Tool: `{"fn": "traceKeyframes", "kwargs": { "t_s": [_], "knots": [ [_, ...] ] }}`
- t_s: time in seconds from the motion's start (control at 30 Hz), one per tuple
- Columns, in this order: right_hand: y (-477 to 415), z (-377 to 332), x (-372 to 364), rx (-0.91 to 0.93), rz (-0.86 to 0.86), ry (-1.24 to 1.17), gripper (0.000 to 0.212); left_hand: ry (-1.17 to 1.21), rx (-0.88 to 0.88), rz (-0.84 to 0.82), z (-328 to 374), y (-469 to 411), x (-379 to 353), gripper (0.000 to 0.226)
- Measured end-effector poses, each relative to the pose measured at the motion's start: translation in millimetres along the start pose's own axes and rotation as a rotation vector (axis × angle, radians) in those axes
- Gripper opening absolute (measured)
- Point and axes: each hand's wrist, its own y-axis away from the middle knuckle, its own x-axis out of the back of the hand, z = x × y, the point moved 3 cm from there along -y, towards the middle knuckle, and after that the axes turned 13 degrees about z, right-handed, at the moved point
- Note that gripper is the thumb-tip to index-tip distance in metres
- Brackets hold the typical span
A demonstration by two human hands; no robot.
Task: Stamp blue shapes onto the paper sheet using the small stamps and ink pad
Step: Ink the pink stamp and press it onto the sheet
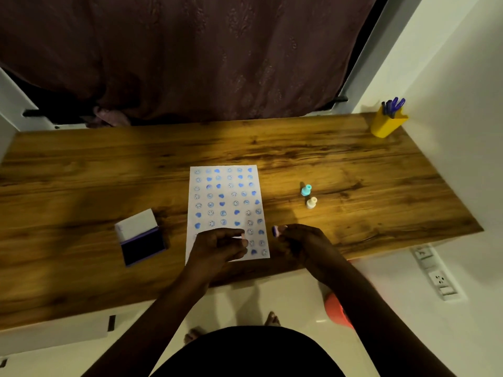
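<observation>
A white paper sheet (228,186) lies on the wooden desk (353,164), covered with rows of blue smileys and hearts. My left hand (217,246) rests on the sheet's lower part with fingers curled; something pale may sit at its fingertips. My right hand (302,240) hovers just off the sheet's lower right edge, pinching a small purple stamp (276,231) with its inked face turned left. The open ink pad (143,244), lid raised, sits left of the sheet. A teal stamp (306,190) and a cream stamp (311,202) stand to the right.
A yellow pen holder (388,123) with blue pens stands at the desk's far right corner by the wall. A dark curtain (190,55) hangs behind the desk. An orange object (336,308) lies on the floor below the desk edge, near my feet.
</observation>
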Motion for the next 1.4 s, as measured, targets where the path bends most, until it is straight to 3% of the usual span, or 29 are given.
{"fn": "traceKeyframes", "kwargs": {
  "t_s": [0.17, 0.4, 1.0, 1.1, 1.2, 1.3, 1.4],
  "knots": [
    [12.4, -1.9, -0.1, 0.058, -0.119, -0.007, 0.022, -0.037, -0.007, -0.088, 6.1, 5.4, -29.9, 0.032],
    [11.6, -13.4, 12.7, 0.167, -0.121, 0.068, 0.022, -0.035, -0.08, -0.156, 15.4, 7.5, -55.0, 0.029],
    [-16.9, -20.2, 62.7, 0.25, -0.18, 0.185, 0.032, -0.234, -0.182, -0.119, 8.6, 10.8, -105.7, 0.025],
    [-20.9, -28.4, 71.1, 0.302, -0.141, 0.244, 0.036, -0.3, -0.176, -0.082, 2.2, 6.3, -114.8, 0.036],
    [-31.4, -41.0, 82.5, 0.465, 0.017, 0.473, 0.011, -0.293, -0.102, -0.029, -0.2, -1.4, -115.9, 0.047],
    [-45.1, -51.6, 94.7, 0.627, 0.261, 0.812, 0.014, -0.314, -0.109, 0.06, 2.4, -8.0, -110.3, 0.035],
    [-57.6, -52.1, 97.8, 0.678, 0.318, 0.97, 0.016, -0.291, -0.133, 0.095, 5.8, -8.5, -103.4, 0.024]
  ]
}}
